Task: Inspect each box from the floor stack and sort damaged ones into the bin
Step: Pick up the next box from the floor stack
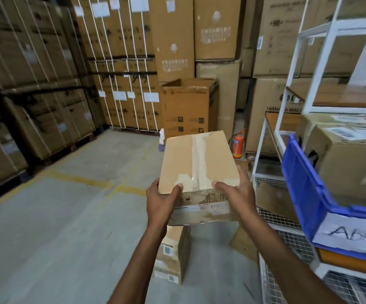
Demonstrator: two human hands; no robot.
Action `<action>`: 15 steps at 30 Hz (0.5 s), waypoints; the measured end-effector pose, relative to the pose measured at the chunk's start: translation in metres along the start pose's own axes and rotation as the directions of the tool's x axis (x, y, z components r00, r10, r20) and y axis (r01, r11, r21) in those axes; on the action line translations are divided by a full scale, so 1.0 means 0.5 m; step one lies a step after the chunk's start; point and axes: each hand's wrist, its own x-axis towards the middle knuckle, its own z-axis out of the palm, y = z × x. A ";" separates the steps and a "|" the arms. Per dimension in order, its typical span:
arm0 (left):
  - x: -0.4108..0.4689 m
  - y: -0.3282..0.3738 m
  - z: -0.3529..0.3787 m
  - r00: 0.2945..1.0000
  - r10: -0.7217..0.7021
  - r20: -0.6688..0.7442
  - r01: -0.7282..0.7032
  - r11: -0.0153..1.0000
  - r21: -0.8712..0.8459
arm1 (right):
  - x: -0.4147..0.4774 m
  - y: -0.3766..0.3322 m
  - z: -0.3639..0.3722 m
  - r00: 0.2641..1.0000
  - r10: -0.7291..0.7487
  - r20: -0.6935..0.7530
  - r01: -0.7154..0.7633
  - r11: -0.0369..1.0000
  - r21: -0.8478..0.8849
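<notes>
Head view: the cardboard box (197,163) is up off the floor (68,216), held out in front at mid-frame. The left grip (161,200) clasps the near left corner, thumb on the top face and fingers under. The right grip (234,194) clasps the near right corner the same way. Both are wrapped round the box, neither free.

The box's long axis runs away from the person, with the tape seam along it. The near face looks creased along its top edge and the tape there is ragged, so I'd call this one a candidate for the reject side. The far faces are hidden, though, and the inspection seems unfinished.

Directly below, another box of the floor stack (173,255) stands on the floor, waiting.

Now the key relation: the blue bin (305,183) lies to the right of the held box, so the right grip is the nearer one. The bin's blue wall stands between box and opening, so the box would likely need to clear that rim.

Room is tight there. A large carton (353,159) already fills much of the bin, and a white rack post (287,88) rises just behind its left corner. Wire mesh (287,238) sits below. To the left, the floor gives plenty of swing space.
</notes>
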 end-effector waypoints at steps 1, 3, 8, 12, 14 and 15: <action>-0.012 0.003 -0.003 1.000 0.009 0.012 -0.009 1.000 -0.006 | -0.019 -0.011 -0.015 1.000 -0.012 -0.002 0.012 1.000 0.006; -0.048 0.024 -0.012 0.999 0.033 0.041 -0.032 0.999 -0.024 | -0.059 -0.030 -0.047 0.999 -0.030 -0.017 0.030 0.999 0.021; -0.167 0.076 -0.025 0.996 0.044 0.074 -0.033 0.989 -0.141 | -0.144 -0.072 -0.128 0.995 -0.092 -0.042 0.093 0.995 0.022; -0.251 0.111 -0.014 0.996 0.067 0.060 -0.054 0.980 -0.193 | -0.206 -0.092 -0.203 0.991 -0.120 -0.061 0.123 0.991 0.048; -0.284 0.135 -0.001 0.995 0.093 0.046 -0.083 0.977 -0.196 | -0.228 -0.108 -0.241 0.988 -0.135 -0.069 0.140 0.988 0.060; -0.301 0.148 0.008 0.993 0.108 0.042 -0.099 0.977 -0.188 | -0.238 -0.115 -0.261 0.987 -0.140 -0.073 0.146 0.987 0.073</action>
